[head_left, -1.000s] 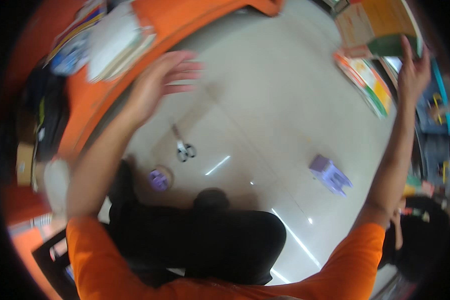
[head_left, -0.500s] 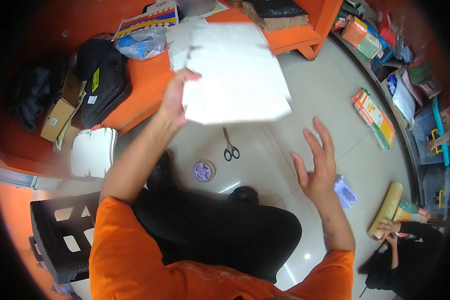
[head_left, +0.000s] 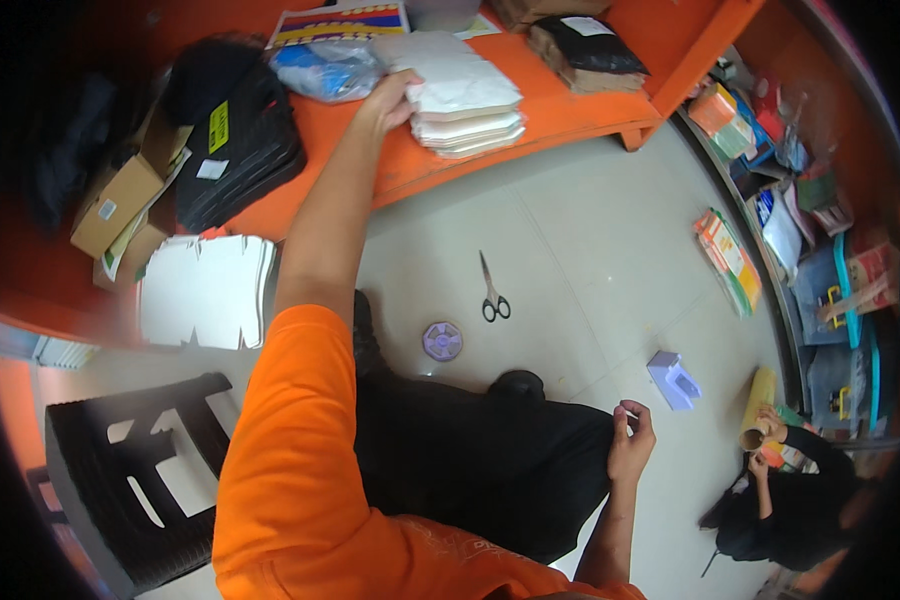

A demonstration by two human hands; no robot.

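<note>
At the far side, my left hand (head_left: 392, 100) is closed on the left edge of a white cut sheet (head_left: 455, 75). That sheet lies on top of a pile of similar white sheets (head_left: 470, 138) on the orange shelf. My fingertips are partly hidden at the pile's edge. By my right knee, my right hand (head_left: 631, 440) holds nothing; its fingers are loosely bent, with a small gap at the thumb. Scissors (head_left: 491, 295) with dark handles and a purple tape roll (head_left: 442, 341) lie on the floor in front of me.
Another pile of notched white sheets (head_left: 205, 295) stands at the left, above a black plastic stool (head_left: 120, 470). A black case (head_left: 235, 150) and a plastic bag (head_left: 325, 70) rest on the orange shelf (head_left: 320, 180). A purple holder (head_left: 674, 380) lies right. Another person (head_left: 790, 500) handles a yellowish roll (head_left: 758, 400).
My left hand has carried the white sheet forward and down onto the pile on the shelf. My right hand has drawn back toward my knee, its spread fingers now bent.
</note>
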